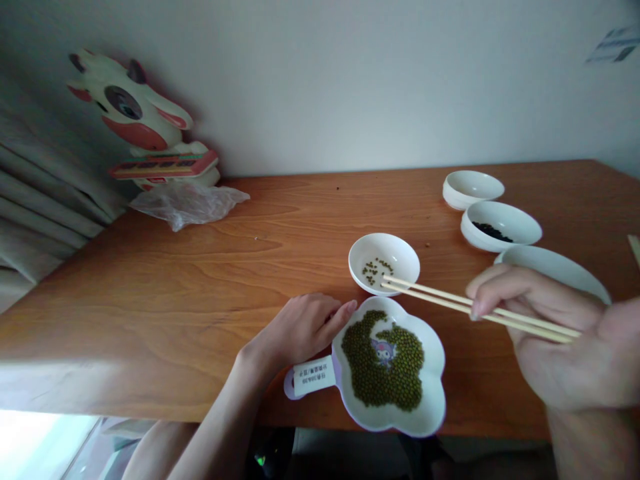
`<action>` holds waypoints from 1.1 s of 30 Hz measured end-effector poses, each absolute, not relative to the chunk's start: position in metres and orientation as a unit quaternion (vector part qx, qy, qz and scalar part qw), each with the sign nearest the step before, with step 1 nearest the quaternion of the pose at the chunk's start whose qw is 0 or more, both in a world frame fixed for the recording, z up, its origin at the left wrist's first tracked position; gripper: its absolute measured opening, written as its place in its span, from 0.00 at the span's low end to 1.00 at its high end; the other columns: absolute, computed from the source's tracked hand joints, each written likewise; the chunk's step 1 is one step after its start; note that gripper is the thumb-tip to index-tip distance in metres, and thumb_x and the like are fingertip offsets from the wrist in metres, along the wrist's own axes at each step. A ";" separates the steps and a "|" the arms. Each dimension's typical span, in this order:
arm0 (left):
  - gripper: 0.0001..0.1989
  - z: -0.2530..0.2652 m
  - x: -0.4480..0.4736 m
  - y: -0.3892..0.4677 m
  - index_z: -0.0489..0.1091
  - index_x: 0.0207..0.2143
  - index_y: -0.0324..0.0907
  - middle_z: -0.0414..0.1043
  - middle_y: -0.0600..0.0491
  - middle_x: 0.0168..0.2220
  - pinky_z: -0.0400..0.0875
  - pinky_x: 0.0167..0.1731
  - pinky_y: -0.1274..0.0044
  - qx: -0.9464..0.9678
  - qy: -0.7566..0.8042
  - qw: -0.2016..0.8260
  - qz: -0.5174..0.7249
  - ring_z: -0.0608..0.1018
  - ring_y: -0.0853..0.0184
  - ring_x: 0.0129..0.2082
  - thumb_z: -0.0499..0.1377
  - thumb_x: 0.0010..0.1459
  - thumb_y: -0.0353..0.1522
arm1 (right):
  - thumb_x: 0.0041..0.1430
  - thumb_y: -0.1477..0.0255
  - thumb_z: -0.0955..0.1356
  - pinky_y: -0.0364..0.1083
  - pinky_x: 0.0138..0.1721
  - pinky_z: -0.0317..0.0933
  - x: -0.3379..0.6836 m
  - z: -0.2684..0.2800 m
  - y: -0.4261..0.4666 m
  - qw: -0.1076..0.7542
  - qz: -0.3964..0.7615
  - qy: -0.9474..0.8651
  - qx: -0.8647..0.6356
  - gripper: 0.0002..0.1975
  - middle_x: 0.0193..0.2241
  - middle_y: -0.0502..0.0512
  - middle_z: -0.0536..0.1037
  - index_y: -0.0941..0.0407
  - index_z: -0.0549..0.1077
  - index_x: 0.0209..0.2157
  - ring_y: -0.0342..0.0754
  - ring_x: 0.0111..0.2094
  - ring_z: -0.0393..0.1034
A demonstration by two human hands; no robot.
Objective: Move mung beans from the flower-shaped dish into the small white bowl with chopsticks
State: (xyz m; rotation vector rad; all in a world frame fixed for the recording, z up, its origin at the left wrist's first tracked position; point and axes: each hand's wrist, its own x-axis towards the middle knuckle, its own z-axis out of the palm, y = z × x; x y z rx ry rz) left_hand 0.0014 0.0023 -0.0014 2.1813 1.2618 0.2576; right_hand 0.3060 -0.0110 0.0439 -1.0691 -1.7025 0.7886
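Grasped in the right hand (545, 313), the chopsticks (440, 294) slant left into a bowl (404, 261), their tips among scattered green beans (369, 270); we cannot tell whether they pinch one. We judge that the grip sits well back so the fingers stay out of the bowl. Just on the person's side of it lies the dish (433, 393), its lobed white floor spread with more beans (370, 383) around a cartoon print (383, 352). The two stand close, likely to keep both within reach, and the handle (289, 385), under a label (313, 375), points left, seemingly away from the right hand. We see the left hand (311, 325) palm down, relaxed and holding nothing we can make out, its thumb at or just beside the dish's edge, perhaps to steady it. Beyond the right hand, three more bowls (475, 185) run back along the table (280, 247), the middle one with dark beans (493, 232), apparently set aside yet near. At far left, we find a cow toy (165, 133) by the wall (325, 80), a plastic bag (195, 207) crumpled at its foot
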 end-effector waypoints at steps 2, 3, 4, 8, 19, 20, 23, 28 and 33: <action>0.32 0.000 0.002 0.002 0.73 0.32 0.42 0.79 0.49 0.33 0.67 0.41 0.72 0.822 0.476 0.299 0.095 0.79 0.63 0.34 0.40 0.79 0.49 | 0.71 0.42 0.43 0.51 0.28 0.61 0.304 0.041 -0.018 0.491 0.313 -0.696 -0.421 0.45 0.25 0.56 0.76 0.52 0.76 0.24 0.53 0.28 0.70; 0.32 0.000 0.002 0.002 0.72 0.32 0.42 0.79 0.49 0.33 0.67 0.41 0.72 0.822 0.477 0.296 0.094 0.79 0.63 0.34 0.40 0.79 0.49 | 0.72 0.42 0.45 0.50 0.26 0.60 0.304 0.040 -0.022 0.483 0.320 -0.705 -0.410 0.44 0.24 0.55 0.76 0.52 0.76 0.24 0.52 0.26 0.69; 0.32 0.000 0.002 0.002 0.72 0.32 0.42 0.78 0.49 0.32 0.67 0.40 0.72 0.823 0.477 0.294 0.094 0.79 0.63 0.34 0.40 0.79 0.49 | 0.71 0.41 0.46 0.50 0.25 0.59 0.306 0.039 -0.025 0.460 0.338 -0.717 -0.400 0.44 0.23 0.55 0.75 0.52 0.76 0.24 0.51 0.24 0.68; 0.31 0.000 0.002 0.002 0.72 0.32 0.42 0.78 0.50 0.32 0.66 0.39 0.73 0.823 0.476 0.294 0.098 0.78 0.64 0.33 0.40 0.79 0.48 | 0.66 0.35 0.49 0.51 0.26 0.57 0.319 0.035 -0.034 0.370 0.428 -0.725 -0.393 0.42 0.24 0.54 0.74 0.51 0.75 0.26 0.51 0.24 0.66; 0.32 0.004 0.004 0.003 0.70 0.29 0.42 0.76 0.51 0.30 0.62 0.33 0.73 0.817 0.481 0.304 0.094 0.72 0.67 0.28 0.40 0.78 0.49 | 0.62 0.31 0.48 0.50 0.29 0.55 0.325 0.033 -0.040 0.304 0.462 -0.732 -0.398 0.44 0.26 0.56 0.75 0.52 0.74 0.29 0.51 0.26 0.66; 0.32 0.004 0.004 0.003 0.69 0.29 0.41 0.76 0.51 0.30 0.62 0.33 0.73 0.818 0.480 0.304 0.095 0.72 0.67 0.28 0.40 0.78 0.49 | 0.62 0.31 0.49 0.50 0.28 0.56 0.323 0.034 -0.040 0.306 0.460 -0.732 -0.399 0.43 0.26 0.56 0.75 0.52 0.74 0.29 0.51 0.26 0.66; 0.32 0.004 0.004 0.003 0.69 0.29 0.41 0.76 0.51 0.30 0.62 0.33 0.74 0.818 0.480 0.302 0.094 0.72 0.67 0.28 0.40 0.78 0.49 | 0.64 0.33 0.50 0.50 0.29 0.57 0.317 0.037 -0.039 0.306 0.459 -0.730 -0.403 0.41 0.26 0.55 0.75 0.52 0.73 0.29 0.51 0.27 0.67; 0.31 0.003 0.003 0.003 0.69 0.29 0.42 0.76 0.52 0.31 0.63 0.34 0.73 0.818 0.481 0.302 0.095 0.72 0.67 0.28 0.41 0.78 0.49 | 0.66 0.35 0.51 0.50 0.29 0.57 0.314 0.038 -0.040 0.296 0.473 -0.731 -0.392 0.40 0.26 0.55 0.75 0.53 0.74 0.29 0.51 0.27 0.67; 0.32 0.002 0.003 0.004 0.71 0.30 0.42 0.77 0.51 0.31 0.64 0.35 0.72 0.816 0.481 0.308 0.096 0.73 0.67 0.28 0.41 0.78 0.49 | 0.65 0.33 0.50 0.50 0.30 0.57 0.315 0.035 -0.040 0.318 0.473 -0.724 -0.388 0.41 0.27 0.55 0.75 0.52 0.74 0.29 0.51 0.27 0.67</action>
